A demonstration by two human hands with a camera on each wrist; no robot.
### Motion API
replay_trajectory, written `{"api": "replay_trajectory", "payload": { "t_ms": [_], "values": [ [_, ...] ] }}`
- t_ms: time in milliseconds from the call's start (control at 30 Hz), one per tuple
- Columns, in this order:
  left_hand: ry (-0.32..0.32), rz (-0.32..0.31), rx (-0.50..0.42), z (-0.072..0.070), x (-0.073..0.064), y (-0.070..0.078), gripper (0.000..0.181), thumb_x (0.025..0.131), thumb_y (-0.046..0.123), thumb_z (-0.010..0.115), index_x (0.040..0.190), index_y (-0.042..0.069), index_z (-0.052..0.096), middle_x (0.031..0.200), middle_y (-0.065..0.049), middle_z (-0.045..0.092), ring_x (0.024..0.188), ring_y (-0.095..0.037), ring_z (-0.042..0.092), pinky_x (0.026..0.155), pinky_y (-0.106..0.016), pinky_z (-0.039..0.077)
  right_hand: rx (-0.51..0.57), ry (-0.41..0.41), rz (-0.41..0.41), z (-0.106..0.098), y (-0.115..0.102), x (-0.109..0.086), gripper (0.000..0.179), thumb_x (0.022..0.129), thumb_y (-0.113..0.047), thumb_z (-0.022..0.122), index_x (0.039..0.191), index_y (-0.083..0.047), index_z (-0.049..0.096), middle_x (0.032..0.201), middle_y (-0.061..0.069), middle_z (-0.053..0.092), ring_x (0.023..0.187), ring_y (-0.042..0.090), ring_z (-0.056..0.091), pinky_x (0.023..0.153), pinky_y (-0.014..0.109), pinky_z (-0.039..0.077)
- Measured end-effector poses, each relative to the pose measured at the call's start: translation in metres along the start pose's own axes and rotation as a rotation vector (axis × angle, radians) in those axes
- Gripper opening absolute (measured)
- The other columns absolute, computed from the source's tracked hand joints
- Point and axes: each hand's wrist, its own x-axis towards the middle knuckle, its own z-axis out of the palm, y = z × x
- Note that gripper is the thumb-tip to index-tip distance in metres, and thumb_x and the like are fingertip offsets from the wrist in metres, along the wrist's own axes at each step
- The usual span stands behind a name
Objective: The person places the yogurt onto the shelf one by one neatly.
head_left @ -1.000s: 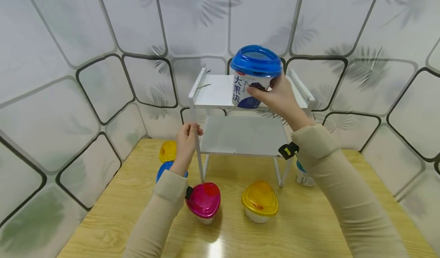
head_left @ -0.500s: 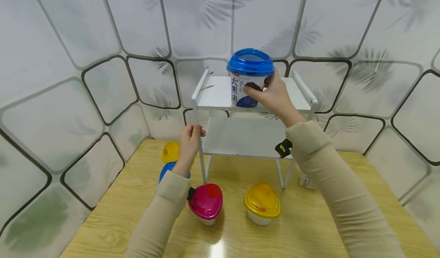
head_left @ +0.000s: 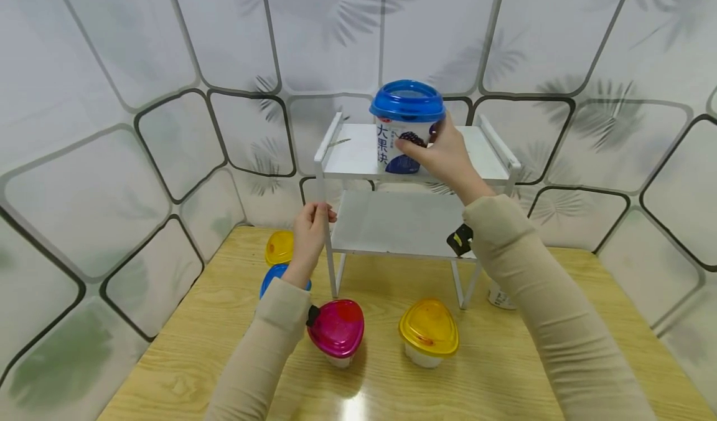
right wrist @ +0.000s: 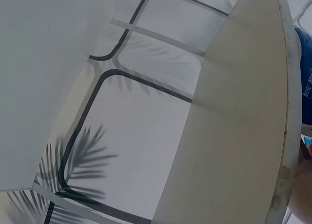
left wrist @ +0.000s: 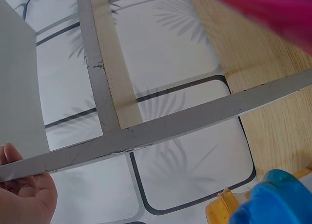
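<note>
My right hand [head_left: 450, 159] grips an upright yogurt cup [head_left: 407, 104] with a blue lid and a blackberry on its label, thumb across the front. The cup's base is at the front edge of the white rack's top shelf [head_left: 353, 150]; whether it touches is hard to tell. In the right wrist view, only slivers of the cup [right wrist: 307, 77] and the hand [right wrist: 303, 190] show. My left hand [head_left: 309, 237] holds the rack's left front post [head_left: 322, 190]; the left wrist view has its fingers [left wrist: 44, 185] curled round that post [left wrist: 185, 129].
On the wooden table, a pink-lidded cup [head_left: 338, 327] and a yellow-lidded cup [head_left: 429, 327] stand before the rack. Another yellow lid [head_left: 279, 246] and a blue lid [head_left: 272, 276] lie behind my left forearm. A cup [head_left: 500, 297] is partly hidden by my right sleeve. The lower shelf [head_left: 400, 222] is grey-white.
My right hand has brought the blue-lidded yogurt cup a little left and farther back, onto or just over the top shelf's front edge. The left hand keeps its hold on the post.
</note>
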Motion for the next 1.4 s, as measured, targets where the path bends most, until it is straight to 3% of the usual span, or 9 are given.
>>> {"api": "replay_trajectory", "payload": {
  "t_ms": [233,433,633,967,1400],
  "values": [
    [-0.003,-0.005,0.016,0.0,0.0,0.0,0.028,0.094,0.015,0.042,0.088,-0.008,0.056,0.081,-0.022,0.059,0.074,-0.03,0.058,0.076,-0.038,0.048,-0.019,-0.003,0.012,0.002,0.001,0.002,0.074,0.075,-0.03,0.07,0.13,-0.008,0.027,0.124,0.012,0.046,0.106,0.026,0.049,0.087,0.042,0.042],
    [-0.013,-0.019,-0.01,-0.001,-0.001,0.002,0.026,0.094,0.013,0.042,0.09,-0.01,0.055,0.084,-0.026,0.058,0.078,-0.037,0.056,0.079,-0.044,0.046,-0.037,0.006,0.038,0.005,0.0,-0.001,0.072,0.075,-0.032,0.069,0.128,-0.007,0.027,0.12,0.015,0.047,0.102,0.027,0.05,0.084,0.042,0.044],
    [-0.017,-0.022,-0.002,-0.001,-0.008,0.024,0.025,0.094,0.007,0.04,0.088,-0.013,0.053,0.084,-0.029,0.056,0.079,-0.04,0.054,0.08,-0.047,0.044,-0.025,0.022,0.047,0.005,0.001,-0.004,0.073,0.076,-0.033,0.068,0.13,-0.008,0.026,0.123,0.015,0.046,0.106,0.027,0.049,0.087,0.041,0.043],
    [-0.017,-0.018,0.016,0.0,-0.011,0.03,0.026,0.095,0.009,0.04,0.089,-0.012,0.054,0.083,-0.028,0.057,0.078,-0.038,0.055,0.078,-0.045,0.045,0.049,0.116,0.062,0.002,0.001,-0.02,0.064,0.08,-0.028,0.065,0.13,-0.007,0.031,0.121,0.014,0.047,0.109,0.024,0.048,0.089,0.038,0.041],
    [-0.02,-0.016,0.01,-0.001,-0.011,0.031,0.026,0.094,0.008,0.04,0.089,-0.013,0.054,0.084,-0.028,0.057,0.078,-0.038,0.054,0.077,-0.042,0.046,0.054,0.137,0.043,0.005,0.001,-0.026,0.061,0.08,-0.021,0.067,0.13,-0.006,0.036,0.12,0.014,0.049,0.107,0.025,0.05,0.089,0.036,0.042]
  ]
}}
